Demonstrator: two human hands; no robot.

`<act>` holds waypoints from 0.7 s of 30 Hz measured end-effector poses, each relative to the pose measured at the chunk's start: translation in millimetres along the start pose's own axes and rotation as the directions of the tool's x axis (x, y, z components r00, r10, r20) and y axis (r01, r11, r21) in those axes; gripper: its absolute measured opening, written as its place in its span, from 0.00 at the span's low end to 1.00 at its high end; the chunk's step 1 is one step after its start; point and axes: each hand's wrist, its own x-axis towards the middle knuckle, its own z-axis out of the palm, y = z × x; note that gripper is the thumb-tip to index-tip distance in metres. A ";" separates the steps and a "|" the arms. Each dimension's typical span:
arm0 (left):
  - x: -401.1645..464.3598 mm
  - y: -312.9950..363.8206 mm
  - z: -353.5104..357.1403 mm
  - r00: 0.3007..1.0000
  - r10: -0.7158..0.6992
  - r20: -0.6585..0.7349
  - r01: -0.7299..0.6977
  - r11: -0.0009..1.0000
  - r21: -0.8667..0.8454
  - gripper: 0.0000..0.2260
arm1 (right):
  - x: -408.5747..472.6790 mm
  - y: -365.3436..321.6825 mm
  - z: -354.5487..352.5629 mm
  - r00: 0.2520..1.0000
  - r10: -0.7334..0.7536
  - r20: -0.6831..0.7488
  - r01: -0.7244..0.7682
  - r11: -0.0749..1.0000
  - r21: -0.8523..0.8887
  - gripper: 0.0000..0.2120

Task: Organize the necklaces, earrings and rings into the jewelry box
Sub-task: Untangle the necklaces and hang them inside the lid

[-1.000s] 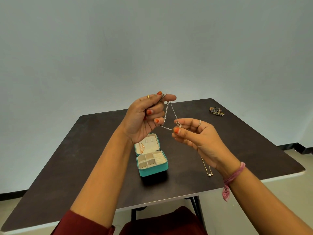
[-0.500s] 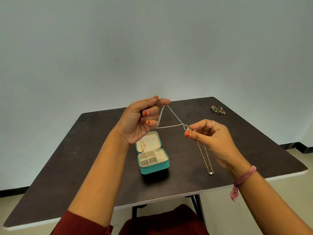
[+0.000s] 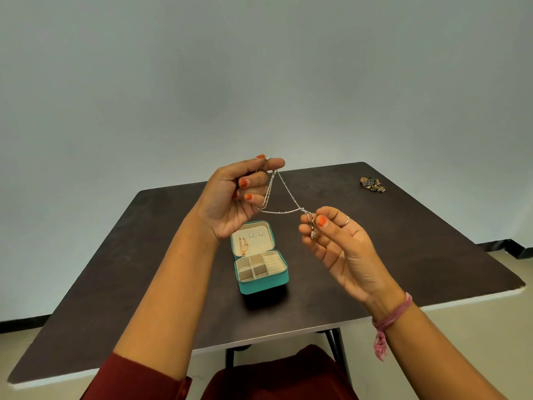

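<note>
Aloft, left hand [image 3: 230,194] pinching necklace [image 3: 284,197], right hand [image 3: 337,243] pinching its pendant end.

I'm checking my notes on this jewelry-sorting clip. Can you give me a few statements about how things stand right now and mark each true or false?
1. The thin silver beaded necklace is held up between the left hand and the right hand. True.
2. The small teal jewelry box is closed. False: its lid stands open, showing cream compartments.
3. A gold chain piece hangs inside the lid. True.
4. The dark cluster of jewelry lies beside the box. False: it lies apart, near the far right corner of the dark brown table.
5. The right hand lies flat on the table. False: it is raised, its grip pinching the necklace.
</note>
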 end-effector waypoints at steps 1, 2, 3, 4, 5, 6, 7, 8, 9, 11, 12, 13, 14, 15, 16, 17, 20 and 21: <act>0.0 0.8 0.1 1.000 -0.001 -0.001 0.001 1.000 0.005 0.14 | 0.7 1.1 1.1 1.000 0.002 -0.014 -0.002 0.999 -0.036 0.13; 0.1 1.3 0.4 1.000 -0.003 -0.001 0.003 1.000 0.008 0.14 | 1.9 2.7 1.8 1.000 -0.003 -0.023 0.001 0.996 -0.093 0.14; 0.3 1.7 0.4 1.000 -0.005 -0.001 0.005 1.000 0.011 0.14 | 3.1 4.3 2.2 1.000 -0.016 -0.026 0.012 0.988 -0.156 0.15; 0.4 2.1 0.5 1.000 -0.008 0.001 0.008 1.000 0.014 0.14 | 4.6 5.7 2.0 0.999 -0.041 -0.027 0.034 0.972 -0.232 0.16; 0.7 2.4 0.5 1.000 -0.011 0.003 0.011 1.000 0.021 0.14 | 5.8 6.6 1.2 0.996 -0.085 -0.025 0.072 0.940 -0.333 0.16; 0.9 2.4 0.7 1.000 -0.013 0.002 0.013 0.999 0.033 0.13 | 7.1 7.2 -0.4 0.989 -0.145 -0.019 0.121 0.884 -0.452 0.15; 0.9 2.3 0.9 1.000 -0.014 0.001 0.013 0.999 0.047 0.13 | 8.4 7.7 -2.6 0.977 -0.212 -0.008 0.171 0.809 -0.563 0.14; 1.1 1.9 1.2 1.000 -0.013 0.000 0.013 0.998 0.058 0.13 | 9.8 8.2 -4.8 0.959 -0.282 0.003 0.217 0.730 -0.648 0.12; 1.5 1.4 1.5 1.000 -0.013 -0.001 0.013 0.998 0.061 0.13 | 10.8 9.0 -7.1 0.936 -0.351 0.014 0.257 0.655 -0.710 0.11; 2.5 0.3 1.9 1.000 -0.013 -0.004 0.013 0.999 0.044 0.13 | 11.3 11.5 -9.7 0.882 -0.468 0.051 0.325 0.528 -0.784 0.09; 3.1 -0.4 1.9 1.000 -0.012 -0.006 0.012 1.000 0.029 0.13 | 10.9 12.7 -10.0 0.858 -0.508 0.072 0.352 0.479 -0.804 0.08; 3.8 -1.1 1.8 1.000 -0.011 -0.008 0.011 1.000 0.012 0.13 | 10.3 13.8 -10.0 0.837 -0.539 0.094 0.376 0.441 -0.815 0.08; 4.4 -1.8 1.6 1.000 -0.010 -0.009 0.010 1.000 -0.002 0.13 | 10.1 14.8 -10.0 0.821 -0.560 0.114 0.396 0.414 -0.820 0.09; 5.0 -2.5 1.3 1.000 -0.008 -0.011 0.007 1.000 -0.012 0.13 | 9.9 15.5 -10.0 0.810 -0.570 0.135 0.415 0.395 -0.820 0.09; 5.4 -3.3 1.3 1.000 -0.006 -0.011 0.005 1.000 -0.020 0.13 | 10.0 15.9 -10.2 0.806 -0.569 0.163 0.434 0.381 -0.816 0.09; 5.7 -3.9 1.3 1.000 -0.004 -0.011 0.004 1.000 -0.028 0.13 | 10.4 16.2 -10.5 0.807 -0.558 0.196 0.455 0.375 -0.808 0.08; 6.2 -3.4 2.0 1.000 -0.001 -0.002 0.001 0.999 -0.048 0.14 | 11.2 16.8 -10.4 0.805 -0.522 0.282 0.513 0.376 -0.771 0.06; 6.2 -2.4 2.1 1.000 0.000 0.000 0.000 0.999 -0.052 0.14 | 11.6 16.8 -10.5 0.795 -0.523 0.307 0.534 0.364 -0.763 0.06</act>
